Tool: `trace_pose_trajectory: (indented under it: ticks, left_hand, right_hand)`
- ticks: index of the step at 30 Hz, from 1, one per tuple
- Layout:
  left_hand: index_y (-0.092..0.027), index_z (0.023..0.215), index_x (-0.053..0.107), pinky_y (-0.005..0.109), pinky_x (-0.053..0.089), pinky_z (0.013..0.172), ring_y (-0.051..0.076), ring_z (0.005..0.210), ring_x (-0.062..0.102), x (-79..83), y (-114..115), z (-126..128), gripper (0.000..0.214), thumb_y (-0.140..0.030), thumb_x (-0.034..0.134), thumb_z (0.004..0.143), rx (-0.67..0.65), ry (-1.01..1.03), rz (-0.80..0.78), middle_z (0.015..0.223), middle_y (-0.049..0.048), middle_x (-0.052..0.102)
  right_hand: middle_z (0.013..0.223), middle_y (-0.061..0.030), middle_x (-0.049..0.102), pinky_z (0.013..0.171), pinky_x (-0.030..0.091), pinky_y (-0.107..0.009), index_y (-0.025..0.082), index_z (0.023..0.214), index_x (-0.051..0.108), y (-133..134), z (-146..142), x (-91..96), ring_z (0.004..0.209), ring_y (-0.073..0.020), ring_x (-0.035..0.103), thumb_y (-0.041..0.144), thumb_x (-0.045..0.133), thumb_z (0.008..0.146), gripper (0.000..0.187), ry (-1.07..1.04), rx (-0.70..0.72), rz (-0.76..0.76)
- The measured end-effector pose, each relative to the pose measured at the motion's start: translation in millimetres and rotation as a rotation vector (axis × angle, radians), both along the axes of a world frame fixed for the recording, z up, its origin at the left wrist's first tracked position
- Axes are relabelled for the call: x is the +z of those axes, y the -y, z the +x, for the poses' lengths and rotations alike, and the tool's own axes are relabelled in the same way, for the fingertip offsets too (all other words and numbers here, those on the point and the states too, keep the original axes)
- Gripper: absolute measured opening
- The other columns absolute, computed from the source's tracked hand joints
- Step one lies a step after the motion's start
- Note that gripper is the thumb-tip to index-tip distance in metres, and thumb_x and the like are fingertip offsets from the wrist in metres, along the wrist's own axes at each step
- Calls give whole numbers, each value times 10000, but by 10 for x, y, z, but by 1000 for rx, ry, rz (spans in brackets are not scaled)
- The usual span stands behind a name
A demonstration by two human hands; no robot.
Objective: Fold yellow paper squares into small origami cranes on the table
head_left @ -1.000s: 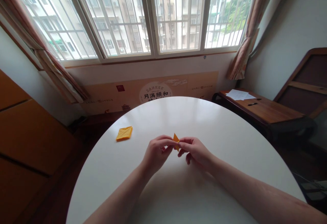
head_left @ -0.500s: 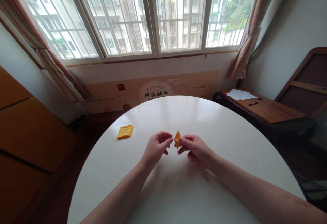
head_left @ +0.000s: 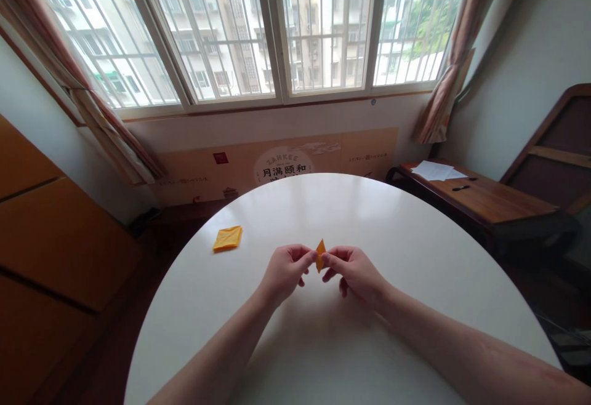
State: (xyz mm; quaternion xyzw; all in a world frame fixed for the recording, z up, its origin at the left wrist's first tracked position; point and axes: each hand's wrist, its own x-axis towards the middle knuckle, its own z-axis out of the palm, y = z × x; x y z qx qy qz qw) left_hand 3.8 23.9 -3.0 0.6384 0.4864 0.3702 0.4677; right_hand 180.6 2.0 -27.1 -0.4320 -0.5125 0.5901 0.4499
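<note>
A small folded orange paper piece (head_left: 320, 253) is held upright just above the round white table (head_left: 397, 232), near its middle. My left hand (head_left: 285, 270) pinches its left side with curled fingers. My right hand (head_left: 353, 269) pinches its right side, thumb and forefinger closed on the paper. A second folded orange paper (head_left: 228, 238), flat and roughly square, lies on the table to the far left of my hands, out of reach of either one.
A dark wooden side table (head_left: 489, 199) with white sheets (head_left: 436, 170) and a pen stands at the right. Behind the round table runs a printed cardboard panel (head_left: 281, 162) under the barred window. A wooden cabinet (head_left: 41, 232) fills the left side.
Half a second ago my left hand had let go and hung a little apart from the paper; now its fingertips are back on the piece, and both hands pinch it.
</note>
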Motion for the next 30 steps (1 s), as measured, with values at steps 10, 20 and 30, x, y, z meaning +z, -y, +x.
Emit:
trace_pose_trajectory:
  ticks: [10,20,30]
  left_hand:
    - [-139,782,734,193,466,406,137,559,566,-48,-7,-24,310,-427,626,814,-7,-15,41,641,38,640]
    - [-119,816,730,192,467,418,143,593,585,-35,34,3,331,-438,644,825,-60,-32,-17,677,45,656]
    - [-122,795,730,191,456,452,125,578,570,-21,29,-14,282,-401,689,808,-51,-30,-11,694,41,686]
  right_hand:
    - [938,-117,739,344,411,-166,159,906,732,-7,-4,18,793,-237,720,543,663,813,401,-8,42,-1]
    - [775,-47,668,319,412,-149,151,785,662,5,-33,40,660,-164,641,400,599,847,264,122,-17,123]
    - [831,-58,660,309,426,-161,151,865,665,0,-46,3,674,-177,653,424,592,848,283,126,-29,124]
